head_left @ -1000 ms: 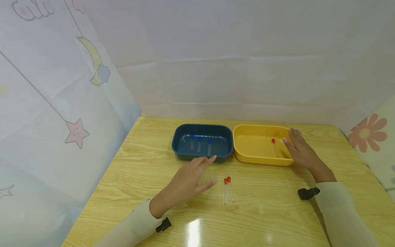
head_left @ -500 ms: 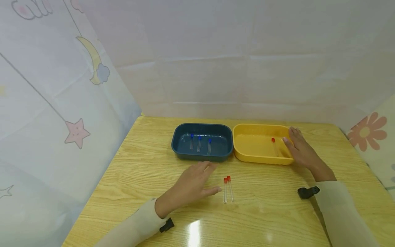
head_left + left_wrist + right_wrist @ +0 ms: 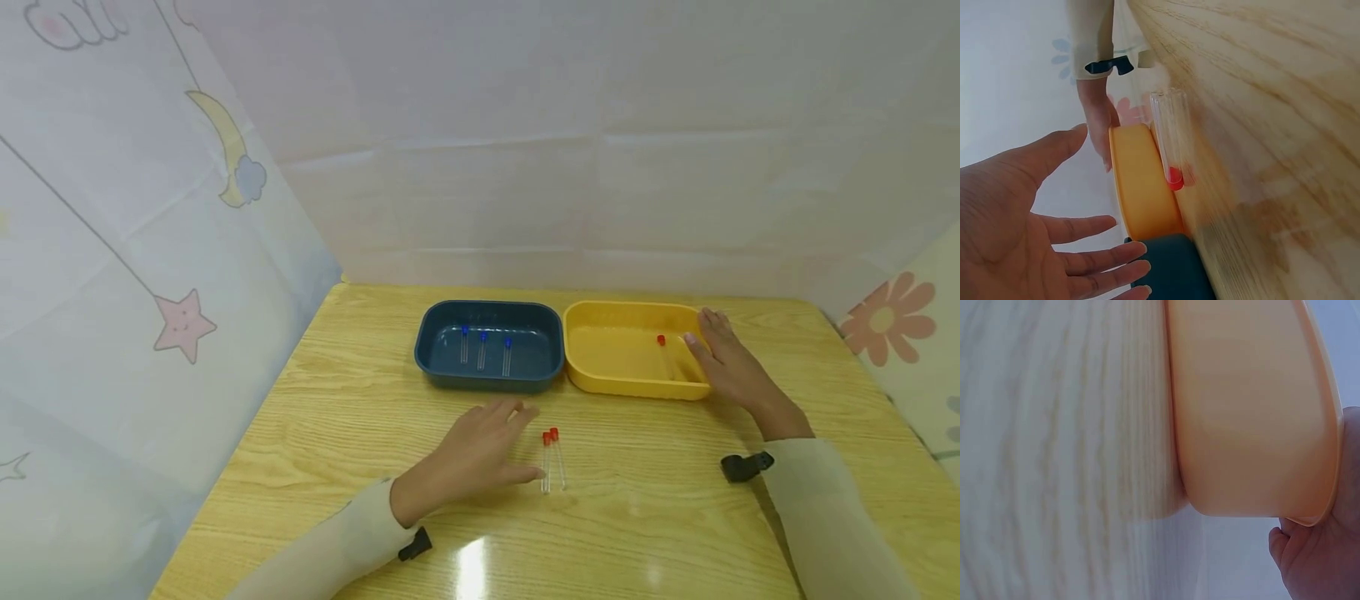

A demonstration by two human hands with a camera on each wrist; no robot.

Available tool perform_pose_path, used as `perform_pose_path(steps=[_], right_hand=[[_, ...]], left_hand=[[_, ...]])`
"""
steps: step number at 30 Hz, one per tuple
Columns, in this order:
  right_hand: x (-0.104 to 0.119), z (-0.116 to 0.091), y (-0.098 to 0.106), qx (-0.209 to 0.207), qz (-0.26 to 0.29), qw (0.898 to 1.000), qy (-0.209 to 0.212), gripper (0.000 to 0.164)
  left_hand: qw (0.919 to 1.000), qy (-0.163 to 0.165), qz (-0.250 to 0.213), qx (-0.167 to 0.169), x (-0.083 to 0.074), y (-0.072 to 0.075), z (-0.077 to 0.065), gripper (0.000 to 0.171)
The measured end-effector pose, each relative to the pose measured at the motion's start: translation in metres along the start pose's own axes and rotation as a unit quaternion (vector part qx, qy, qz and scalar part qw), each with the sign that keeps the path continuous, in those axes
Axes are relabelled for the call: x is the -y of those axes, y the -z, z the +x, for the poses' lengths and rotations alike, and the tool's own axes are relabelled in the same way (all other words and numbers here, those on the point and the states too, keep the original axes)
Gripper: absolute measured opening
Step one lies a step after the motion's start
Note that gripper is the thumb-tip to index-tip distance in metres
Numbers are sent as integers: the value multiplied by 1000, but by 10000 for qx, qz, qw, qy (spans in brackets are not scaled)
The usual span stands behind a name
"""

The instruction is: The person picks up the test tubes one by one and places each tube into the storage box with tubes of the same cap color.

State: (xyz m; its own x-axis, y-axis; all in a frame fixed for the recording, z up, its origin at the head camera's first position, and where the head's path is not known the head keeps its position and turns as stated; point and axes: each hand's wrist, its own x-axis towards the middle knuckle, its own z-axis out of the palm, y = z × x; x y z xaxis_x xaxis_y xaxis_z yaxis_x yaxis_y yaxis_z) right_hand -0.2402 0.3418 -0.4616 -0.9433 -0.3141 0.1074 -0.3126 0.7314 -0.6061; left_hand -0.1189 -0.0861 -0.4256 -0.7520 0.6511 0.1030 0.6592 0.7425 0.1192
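Note:
In the head view, two clear test tubes with red caps (image 3: 553, 458) lie side by side on the table. My left hand (image 3: 480, 446) hovers just left of them, fingers spread, holding nothing; in the left wrist view its thumb and fingers stand apart from the tubes. My right hand (image 3: 731, 367) holds the right end of the yellow tray (image 3: 633, 389), thumb at the inner side and fingers outside the rim. Inside that tray lies one red-capped tube (image 3: 664, 354). Three blue-capped tubes (image 3: 482, 350) lie in the dark blue tray (image 3: 487, 384) to its left.
Both trays stand side by side near the back of the wooden table (image 3: 360, 392). Behind them hangs a pale cloth backdrop (image 3: 480, 200), and a patterned one (image 3: 112, 250) is at the left. The table's left edge slopes toward the front.
My left hand has moved right and toward me, from the front of the blue tray to beside the two red-capped tubes. The right hand stays at the yellow tray.

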Motion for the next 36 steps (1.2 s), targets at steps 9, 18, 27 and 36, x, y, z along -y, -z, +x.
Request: perform_pose_path(steps=[9,18,27,36], right_hand=[[2,0,0,-6,42,10000,-6,68],[3,-2,-1,30,-1,10000,-46,68],[3,-2,0,-4,-37,10000,-9,68],[4,-1,1,20,-5,10000,-5,68]], left_hand=[[9985,91,79,543,-8,-4,4,86],[9952,176,153,949,-13,-11,3,91],[9947,116,190,1001,-14,-17,8,92],[9931,28,327,1122,-15,-21,14,97]])
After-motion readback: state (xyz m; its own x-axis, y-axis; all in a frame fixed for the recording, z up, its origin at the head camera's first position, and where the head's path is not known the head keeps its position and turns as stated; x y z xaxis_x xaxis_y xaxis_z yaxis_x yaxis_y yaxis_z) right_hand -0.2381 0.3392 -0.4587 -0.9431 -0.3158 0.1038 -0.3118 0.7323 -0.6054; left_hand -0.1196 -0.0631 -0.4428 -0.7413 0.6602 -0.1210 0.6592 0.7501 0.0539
